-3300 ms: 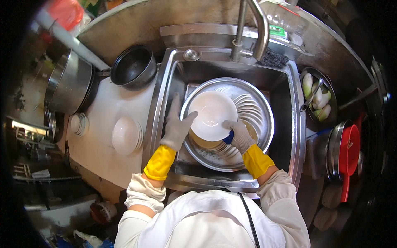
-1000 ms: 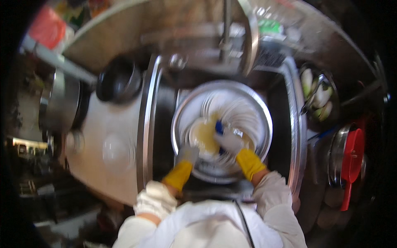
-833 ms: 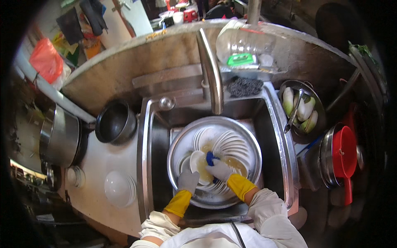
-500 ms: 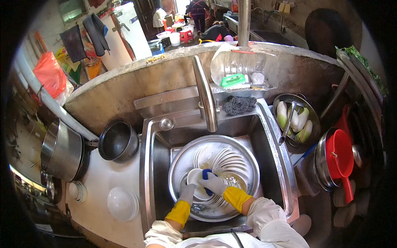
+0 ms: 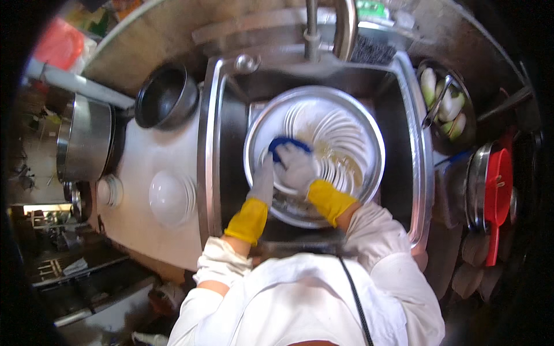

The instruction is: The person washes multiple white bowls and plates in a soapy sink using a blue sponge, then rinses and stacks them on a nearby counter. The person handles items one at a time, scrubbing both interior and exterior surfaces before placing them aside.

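Both my hands wear white gloves with yellow cuffs and work over a round metal basin [image 5: 374, 118] set in the steel sink. My left hand [image 5: 264, 180] is closed at the edge of a white plate, which is now mostly hidden under the gloves. Pressed over that plate, my right hand [image 5: 298, 167] holds a blue scrubber [image 5: 288, 142], slightly blurred. Fanned out in the basin, several white plates [image 5: 340, 130] lean on one another in cloudy, bubbly water [image 5: 341, 161].
Left of the sink [image 5: 209, 161] stand a dark pot [image 5: 167, 99], stacked white bowls [image 5: 168, 199], smaller bowls [image 5: 108, 191] and a big steel pot [image 5: 89, 138]. The faucet [image 5: 344, 29] rises behind. To the right are a pan of pale vegetables [image 5: 452, 106] and a red ladle [image 5: 499, 187].
My view has tipped downward, so the sink sits higher in it. The right hand and blue scrubber have shifted across the plate toward its far left edge, covering more of it.
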A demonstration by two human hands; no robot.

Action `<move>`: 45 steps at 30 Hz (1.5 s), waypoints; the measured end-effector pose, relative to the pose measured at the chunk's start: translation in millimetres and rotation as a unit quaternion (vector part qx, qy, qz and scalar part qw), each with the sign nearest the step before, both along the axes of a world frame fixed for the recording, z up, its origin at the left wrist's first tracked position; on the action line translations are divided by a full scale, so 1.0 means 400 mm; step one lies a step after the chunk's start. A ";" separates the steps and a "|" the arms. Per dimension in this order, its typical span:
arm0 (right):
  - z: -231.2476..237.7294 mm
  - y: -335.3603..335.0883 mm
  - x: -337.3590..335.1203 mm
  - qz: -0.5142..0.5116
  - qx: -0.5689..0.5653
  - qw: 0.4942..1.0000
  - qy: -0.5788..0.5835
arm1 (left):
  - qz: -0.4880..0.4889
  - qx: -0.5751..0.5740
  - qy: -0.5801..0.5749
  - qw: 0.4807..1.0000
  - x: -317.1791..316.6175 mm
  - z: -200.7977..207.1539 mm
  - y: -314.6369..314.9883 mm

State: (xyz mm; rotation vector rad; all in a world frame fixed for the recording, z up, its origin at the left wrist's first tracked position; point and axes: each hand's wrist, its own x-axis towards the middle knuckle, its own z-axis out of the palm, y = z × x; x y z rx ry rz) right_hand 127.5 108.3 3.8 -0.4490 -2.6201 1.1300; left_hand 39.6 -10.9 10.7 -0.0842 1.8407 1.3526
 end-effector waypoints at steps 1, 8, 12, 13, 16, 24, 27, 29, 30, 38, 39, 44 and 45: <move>0.000 -0.002 0.002 -0.041 0.051 0.998 0.008 | -0.011 -0.063 0.033 0.997 -0.003 0.006 0.001; -0.016 -0.036 0.001 -0.006 -0.246 0.969 0.027 | 0.114 0.087 -0.167 0.975 0.010 0.027 0.014; -0.019 -0.022 0.010 0.002 0.107 0.993 -0.052 | -0.030 -0.058 0.064 0.996 -0.002 0.022 0.009; -0.020 -0.016 0.013 -0.021 0.191 0.976 -0.097 | -0.029 -0.067 0.088 0.994 -0.007 0.021 0.010; -0.026 -0.028 0.021 0.084 -0.219 0.960 -0.150 | -0.027 -0.075 0.129 0.988 -0.010 0.023 0.008; -0.036 -0.044 0.014 -0.002 -0.088 0.992 -0.086 | -0.028 -0.126 0.092 0.987 0.001 0.045 0.012; -0.023 -0.050 0.017 0.038 -0.247 0.966 -0.068 | -0.042 -0.126 0.121 0.984 -0.011 0.046 0.007; -0.015 -0.043 0.015 0.036 -0.220 0.974 -0.040 | -0.061 -0.152 0.113 0.980 -0.009 0.054 0.002; -0.015 -0.031 0.012 0.032 -0.142 0.988 -0.060 | -0.063 -0.147 0.119 0.980 -0.002 0.062 -0.003; -0.162 0.039 0.013 0.130 0.177 0.950 -0.221 | -0.020 -0.126 0.283 0.951 -0.030 0.139 -0.050; -0.178 0.037 0.006 0.077 0.097 0.972 -0.199 | -0.020 -0.134 0.282 0.950 -0.041 0.142 -0.056; -0.105 0.002 -0.027 -0.089 -0.366 0.924 -0.065 | 0.002 -0.110 0.275 0.955 -0.051 0.133 -0.052; -0.064 -0.011 -0.021 -0.091 -0.391 0.915 -0.036 | 0.003 -0.114 0.259 0.959 -0.043 0.127 -0.042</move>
